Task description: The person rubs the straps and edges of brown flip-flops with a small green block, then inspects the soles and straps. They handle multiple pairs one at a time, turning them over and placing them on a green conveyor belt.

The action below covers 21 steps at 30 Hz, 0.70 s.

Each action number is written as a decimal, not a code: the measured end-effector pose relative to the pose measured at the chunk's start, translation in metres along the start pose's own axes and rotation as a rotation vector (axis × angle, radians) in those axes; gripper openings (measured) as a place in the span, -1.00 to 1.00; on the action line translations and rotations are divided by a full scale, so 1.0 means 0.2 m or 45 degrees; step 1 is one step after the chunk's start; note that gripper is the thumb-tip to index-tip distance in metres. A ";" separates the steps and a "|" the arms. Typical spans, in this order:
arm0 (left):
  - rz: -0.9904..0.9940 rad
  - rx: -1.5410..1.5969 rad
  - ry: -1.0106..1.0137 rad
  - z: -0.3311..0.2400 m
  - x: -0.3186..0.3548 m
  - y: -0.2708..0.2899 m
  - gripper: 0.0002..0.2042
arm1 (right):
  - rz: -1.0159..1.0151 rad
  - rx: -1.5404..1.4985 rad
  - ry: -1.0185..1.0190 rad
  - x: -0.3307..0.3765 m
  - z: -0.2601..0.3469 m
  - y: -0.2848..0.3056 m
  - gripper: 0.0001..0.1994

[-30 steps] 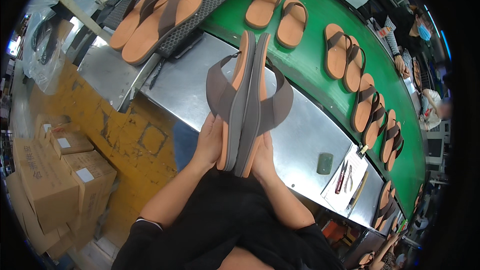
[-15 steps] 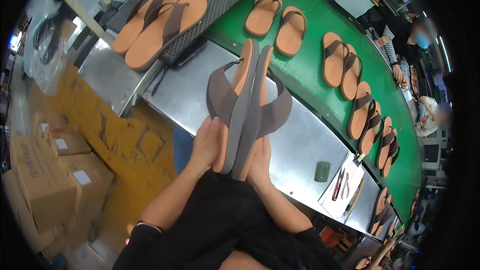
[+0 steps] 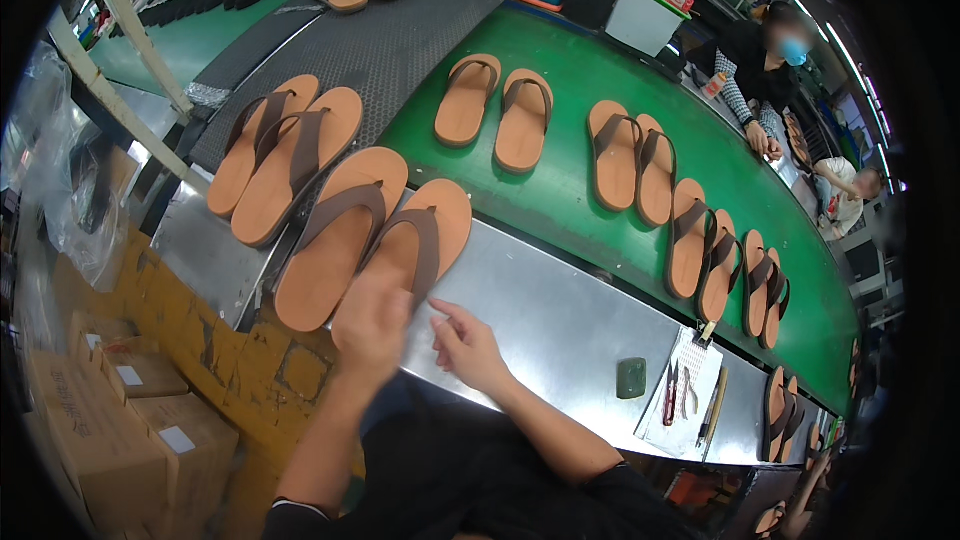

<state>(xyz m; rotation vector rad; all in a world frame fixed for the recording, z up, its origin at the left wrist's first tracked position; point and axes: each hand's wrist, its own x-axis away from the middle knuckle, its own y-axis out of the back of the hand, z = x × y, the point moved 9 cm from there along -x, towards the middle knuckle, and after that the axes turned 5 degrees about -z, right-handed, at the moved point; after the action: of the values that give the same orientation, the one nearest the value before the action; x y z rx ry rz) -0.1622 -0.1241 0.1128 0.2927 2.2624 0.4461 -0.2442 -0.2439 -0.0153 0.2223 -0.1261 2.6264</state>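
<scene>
Orange foam soles and brown straps mark the pair of flip-flops lying side by side, straps up, on the steel bench at its left end — flat and parallel, so both footbeds show at once. Left hand rests on the heel of the nearer sandal, fingers loosely curled, gripping nothing. Right hand hovers just beside it, open and empty, forefinger pointing toward that heel. More pairs ride the green conveyor belt beyond, spaced apart, straps up. Small snips and a green block sit further right — near the edge, within easy reach
</scene>
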 end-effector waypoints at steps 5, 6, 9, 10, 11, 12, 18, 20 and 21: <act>0.187 0.022 0.176 -0.02 0.10 -0.34 -0.90 | -0.614 -0.165 0.140 -0.12 0.08 0.45 -0.66; 0.062 0.046 0.189 -0.03 0.10 -0.34 -0.89 | -0.620 -0.110 0.290 -0.16 0.16 0.52 -0.67; 0.287 0.187 -0.293 -0.24 0.17 -0.49 -0.88 | -0.748 0.174 0.433 -0.33 0.32 0.74 -0.67; 0.360 0.157 -0.253 -0.22 0.16 -0.56 -0.87 | -0.717 0.211 0.484 -0.41 0.36 0.77 -0.66; 0.402 0.152 -0.250 -0.21 0.16 -0.62 -0.85 | -0.737 0.286 0.478 -0.50 0.39 0.82 -0.66; 0.466 0.138 -0.225 -0.18 0.15 -0.67 -0.83 | -0.735 0.347 0.526 -0.60 0.44 0.85 -0.66; 0.631 0.180 0.299 0.04 0.15 -0.78 -0.73 | -0.881 0.923 0.623 -1.30 0.67 0.81 -0.51; 0.654 0.168 0.311 0.05 0.16 -0.78 -0.74 | -1.042 1.089 0.587 -1.47 0.72 0.75 -0.47; 0.632 0.185 0.298 0.04 0.15 -0.78 -0.75 | -1.143 1.129 0.582 -1.52 0.73 0.72 -0.48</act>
<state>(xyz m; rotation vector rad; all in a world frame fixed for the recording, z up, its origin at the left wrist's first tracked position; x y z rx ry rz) -0.1866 -0.2533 0.0245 0.9311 2.4463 0.5948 -0.0323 -0.5331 0.0668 -0.0444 1.0470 1.6128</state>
